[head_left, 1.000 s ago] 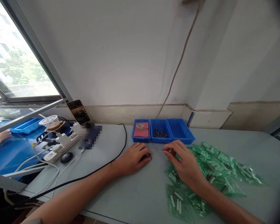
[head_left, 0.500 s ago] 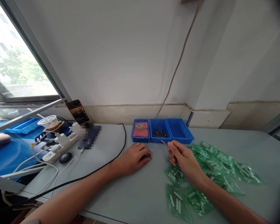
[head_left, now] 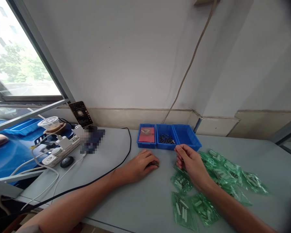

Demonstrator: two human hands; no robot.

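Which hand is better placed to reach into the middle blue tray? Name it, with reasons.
Right, most likely. The right hand is closer to the middle blue tray, by its front right corner, though whether it pinches anything is hidden. The left hand is farther off, curled around a small dark thing.

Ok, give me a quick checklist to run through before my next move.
1. Dark metal parts inside the middle blue bin: ok.
2. Red sheet inside the left blue bin: ok.
3. Right hand pinched at the fingertips: ok.
4. Part visible in that pinch: cannot tell, too small.
5. What lies under the curled left hand: cannot tell, mostly hidden.
6. Green bags separated: not ok, several overlap.
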